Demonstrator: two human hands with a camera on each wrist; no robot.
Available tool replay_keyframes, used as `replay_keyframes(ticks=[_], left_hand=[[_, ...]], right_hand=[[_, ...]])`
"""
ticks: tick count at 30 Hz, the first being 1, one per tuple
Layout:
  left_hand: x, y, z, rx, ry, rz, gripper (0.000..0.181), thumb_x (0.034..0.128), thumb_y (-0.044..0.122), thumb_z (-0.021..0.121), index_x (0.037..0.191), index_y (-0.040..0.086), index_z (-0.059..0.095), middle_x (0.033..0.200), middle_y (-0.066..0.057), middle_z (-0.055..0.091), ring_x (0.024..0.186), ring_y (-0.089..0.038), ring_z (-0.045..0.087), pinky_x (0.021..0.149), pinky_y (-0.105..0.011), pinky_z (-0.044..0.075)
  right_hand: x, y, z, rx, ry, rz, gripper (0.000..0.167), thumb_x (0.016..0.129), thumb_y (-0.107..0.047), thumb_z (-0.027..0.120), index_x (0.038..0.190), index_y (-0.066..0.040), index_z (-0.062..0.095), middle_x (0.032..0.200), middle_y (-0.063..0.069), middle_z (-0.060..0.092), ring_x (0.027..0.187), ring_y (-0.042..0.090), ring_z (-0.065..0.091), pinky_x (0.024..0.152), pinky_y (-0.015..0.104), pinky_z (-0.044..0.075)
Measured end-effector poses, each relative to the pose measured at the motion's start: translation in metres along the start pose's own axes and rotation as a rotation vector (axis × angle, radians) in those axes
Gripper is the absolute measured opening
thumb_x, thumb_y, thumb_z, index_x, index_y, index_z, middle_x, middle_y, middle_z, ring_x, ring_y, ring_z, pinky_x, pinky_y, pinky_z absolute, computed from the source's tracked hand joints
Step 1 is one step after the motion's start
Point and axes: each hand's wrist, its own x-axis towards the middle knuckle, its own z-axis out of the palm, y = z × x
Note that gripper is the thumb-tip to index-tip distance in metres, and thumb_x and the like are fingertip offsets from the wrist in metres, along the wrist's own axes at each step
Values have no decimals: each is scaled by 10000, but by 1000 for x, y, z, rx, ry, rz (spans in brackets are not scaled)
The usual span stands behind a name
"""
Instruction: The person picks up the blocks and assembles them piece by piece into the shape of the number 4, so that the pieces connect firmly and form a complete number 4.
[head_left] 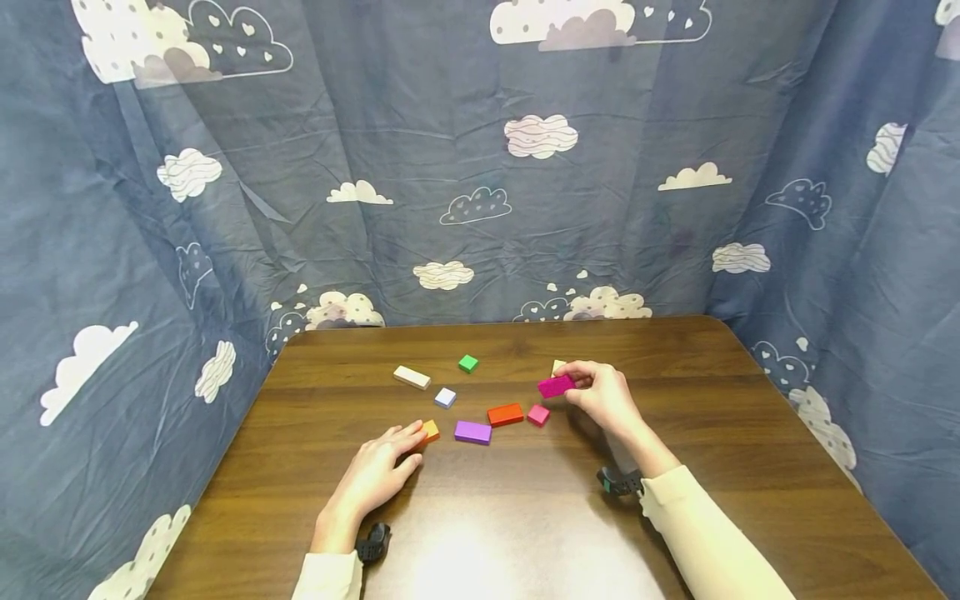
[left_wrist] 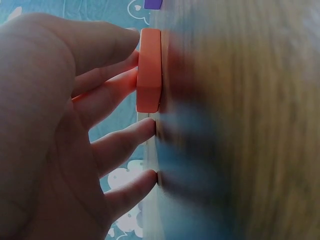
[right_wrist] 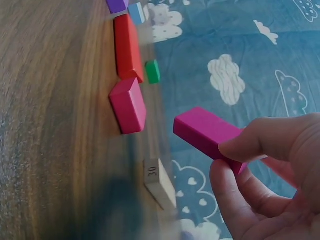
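Cloud-printed blue curtain (head_left: 420,108) behind a brown wooden table (head_left: 262,483), and the red block (head_left: 506,415) is our landmark. Well left of it, the left hand (head_left: 377,471) lies relaxed, fingers on the orange block (head_left: 431,431) but gripping nothing. Left and beyond: white block (head_left: 412,377), light-blue block (head_left: 445,397), green block (head_left: 468,363). Purple block (head_left: 473,432) just left; pink block (head_left: 537,415) just right. Farther right, the right hand (head_left: 606,402) pinches the magenta block (head_left: 556,387), raised off the wood, cream block (right_wrist: 160,185) on the table beyond.
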Motion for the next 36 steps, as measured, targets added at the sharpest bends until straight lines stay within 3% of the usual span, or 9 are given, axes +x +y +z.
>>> replay_keyframes(ticks=[7, 14, 22, 30, 36], left_hand=[[-1, 1, -1, -2, -3, -7, 417, 982, 233, 658, 1386, 131, 631, 1498, -34, 511, 1363, -401, 459, 1077, -610, 353], [0, -2, 2, 25, 8, 11, 416, 976, 218, 663, 1380, 124, 636, 1490, -48, 521, 1349, -402, 475, 1061, -606, 374], [2, -3, 1, 41, -1, 18, 433, 976, 224, 665, 1391, 109, 621, 1493, -58, 516, 1350, -384, 478, 1048, -613, 382], [2, -2, -1, 30, -18, -6, 440, 985, 243, 649, 1410, 137, 608, 1509, -46, 498, 1365, -382, 462, 1068, -601, 367], [2, -1, -1, 20, -26, -9, 449, 994, 261, 640, 1427, 154, 593, 1521, -33, 485, 1370, -363, 461, 1068, -601, 369]], right_hand=[[0, -7, -4, 38, -16, -26, 342, 738, 29, 769, 1042, -127, 779, 950, 4, 761, 791, 167, 711, 716, 301, 558], [-3, -17, -6, 43, -25, -31, 357, 758, 42, 764, 1049, -163, 792, 1141, 31, 735, 840, 158, 722, 737, 293, 563], [-18, -33, -1, 63, -45, -53, 352, 765, 49, 738, 1027, -179, 792, 1009, 17, 744, 839, 163, 718, 709, 296, 561], [-28, -39, 8, 112, -56, -44, 342, 774, 40, 742, 1039, -172, 790, 1034, 1, 738, 851, 191, 720, 724, 287, 556], [-33, -38, 15, 174, -117, -33, 342, 803, 21, 746, 1111, -127, 766, 1051, 18, 744, 852, 210, 725, 702, 275, 561]])
